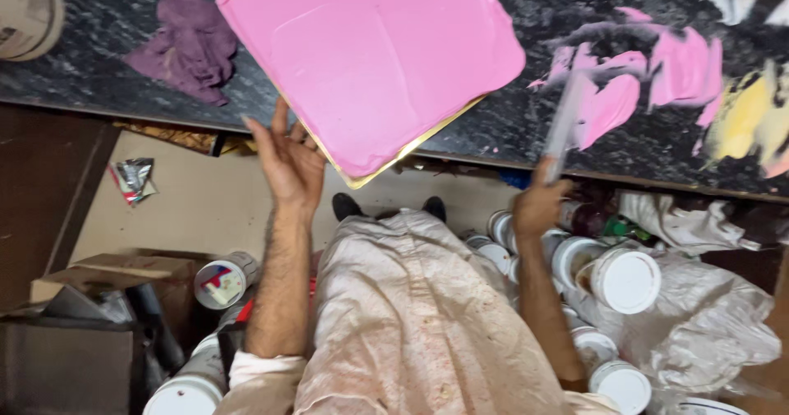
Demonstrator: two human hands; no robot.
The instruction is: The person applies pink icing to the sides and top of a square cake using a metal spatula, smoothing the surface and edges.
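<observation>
A stained pale shirt (411, 325) fills the bottom centre of the frame, closest to the lens, with two dark shoes (386, 208) showing just above it on the tan floor (189, 209).

The left hand (286, 162), left of centre, is spread wide with the fingers up and the palm facing the near edge of a square cake (370, 62). The cake is coated in smooth pink icing and sits on a gold board (411, 148), whose lower corner juts out past the edge of the dark speckled counter (107, 62). The fingertips are at the board's left edge; contact looks likely, though the blur makes it hard to be sure.

The right hand (538, 205), right of centre, is closed around the handle of a long flat spatula (565, 127). The blade points up over the counter, towards smears of pink icing (649, 78) in the upper right, with yellow icing (744, 119) further right.

A crumpled purple cloth (193, 49) lies on the counter at upper left. White-lidded tubs (625, 279) crowd the lower right beside a clear plastic bag (707, 325). One more tub (220, 282) and a cardboard box (115, 271) sit lower left.
</observation>
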